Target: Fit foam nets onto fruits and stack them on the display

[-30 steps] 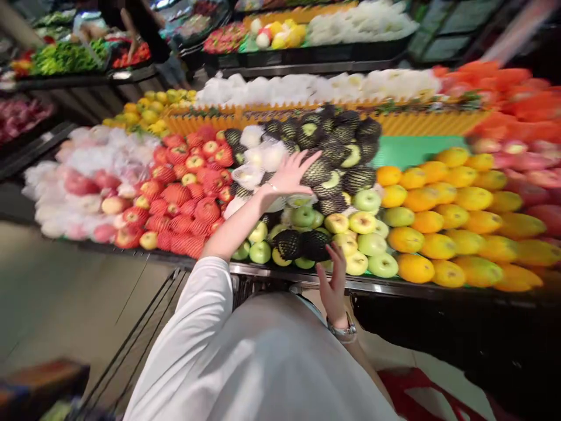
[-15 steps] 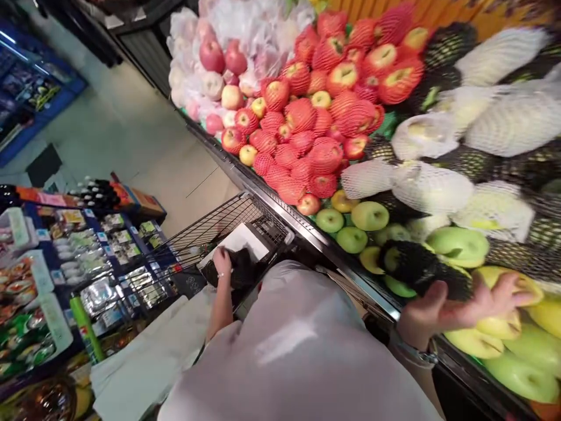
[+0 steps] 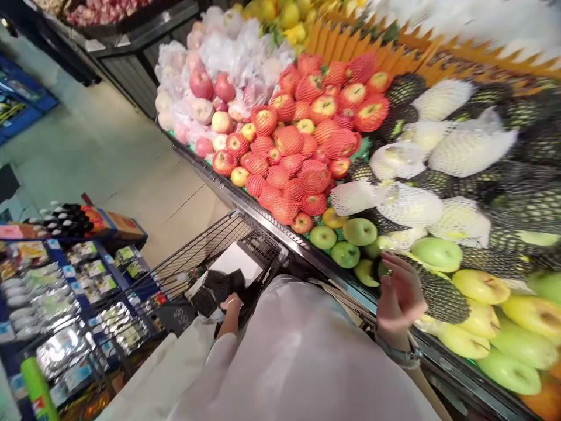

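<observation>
My left hand (image 3: 231, 306) is down in the wire shopping cart (image 3: 193, 257), right beside fruit in black foam net (image 3: 215, 287) that lies on a white sheet there. Only the wrist and the back of this hand show; its fingers are hidden. My right hand (image 3: 400, 292) is raised at the front rim of the fruit stand (image 3: 280, 233), fingers apart and holding nothing. It hovers next to a black-netted fruit (image 3: 445, 297) among green apples (image 3: 359, 231).
Red apples in red nets (image 3: 302, 146) and bagged pink apples (image 3: 210, 88) fill the stand's left part, white-netted fruit (image 3: 468, 152) the right. Shelves of packaged goods (image 3: 65, 292) stand at lower left, with tiled floor (image 3: 100, 152) between them and the stand.
My left hand has drawn back off the black-netted fruit in the cart. My right hand has lifted from the netted fruit on the stand and turned upright.
</observation>
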The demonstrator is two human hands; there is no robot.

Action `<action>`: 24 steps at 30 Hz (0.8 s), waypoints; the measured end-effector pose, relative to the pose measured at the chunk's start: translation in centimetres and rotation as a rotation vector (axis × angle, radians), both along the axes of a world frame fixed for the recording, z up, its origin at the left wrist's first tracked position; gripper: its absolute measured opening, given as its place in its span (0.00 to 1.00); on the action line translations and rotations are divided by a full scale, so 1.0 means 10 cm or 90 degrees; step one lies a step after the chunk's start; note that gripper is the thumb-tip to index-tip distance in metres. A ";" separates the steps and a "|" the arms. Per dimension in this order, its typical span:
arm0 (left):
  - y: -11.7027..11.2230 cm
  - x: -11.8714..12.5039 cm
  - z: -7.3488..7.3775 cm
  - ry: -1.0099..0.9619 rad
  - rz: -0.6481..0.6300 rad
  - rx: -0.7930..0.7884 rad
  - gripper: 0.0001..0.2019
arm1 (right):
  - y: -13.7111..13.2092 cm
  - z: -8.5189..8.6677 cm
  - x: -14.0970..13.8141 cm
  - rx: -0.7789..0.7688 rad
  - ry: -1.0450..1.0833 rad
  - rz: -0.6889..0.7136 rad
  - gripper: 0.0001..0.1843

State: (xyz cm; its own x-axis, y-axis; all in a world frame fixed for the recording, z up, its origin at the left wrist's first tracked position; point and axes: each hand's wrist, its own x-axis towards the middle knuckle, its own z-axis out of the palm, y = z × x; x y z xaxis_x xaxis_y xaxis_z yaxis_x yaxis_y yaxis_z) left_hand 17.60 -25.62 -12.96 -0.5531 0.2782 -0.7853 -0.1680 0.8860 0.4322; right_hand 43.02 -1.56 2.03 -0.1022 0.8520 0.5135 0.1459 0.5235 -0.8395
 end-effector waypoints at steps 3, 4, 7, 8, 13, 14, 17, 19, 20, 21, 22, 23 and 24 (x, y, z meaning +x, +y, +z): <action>0.28 -0.33 0.19 -0.011 -0.194 -0.058 0.14 | -0.04 0.02 0.09 -0.052 0.009 -0.010 0.10; 0.43 -0.44 0.28 -0.005 -0.250 -0.060 0.11 | -0.05 0.02 0.11 -0.076 -0.008 0.000 0.11; 0.98 -0.63 0.69 0.037 -0.396 0.011 0.11 | -0.06 -0.03 0.13 -0.168 -0.087 0.106 0.12; 1.16 -0.63 0.86 0.049 -0.443 0.078 0.14 | -0.07 -0.05 0.13 -0.197 -0.100 0.144 0.12; 1.85 -0.02 1.50 -0.096 -0.630 0.618 0.20 | -0.08 -0.07 0.12 -0.379 0.065 0.215 0.18; 1.94 0.17 1.53 -0.141 -0.636 0.681 0.19 | -0.08 -0.06 0.14 -0.427 0.117 0.233 0.20; 2.14 0.69 1.47 -0.171 -0.629 0.803 0.18 | -0.10 -0.05 0.22 -0.531 0.227 0.306 0.23; 2.22 0.91 1.38 -0.137 -0.634 0.846 0.17 | -0.12 -0.07 0.28 -0.562 0.278 0.308 0.20; 2.25 0.98 1.35 -0.123 -0.645 0.858 0.17 | -0.13 -0.09 0.31 -0.565 0.304 0.285 0.18; 2.27 1.03 1.32 -0.113 -0.655 0.865 0.17 | -0.14 -0.11 0.34 -0.560 0.327 0.252 0.16; 2.29 1.06 1.30 -0.110 -0.665 0.866 0.17 | -0.16 -0.13 0.36 -0.549 0.346 0.216 0.15; 2.30 1.08 1.29 -0.114 -0.675 0.864 0.16 | -0.17 -0.15 0.39 -0.536 0.365 0.183 0.15; 2.31 1.09 1.28 -0.124 -0.683 0.860 0.16 | -0.19 -0.16 0.42 -0.528 0.388 0.159 0.16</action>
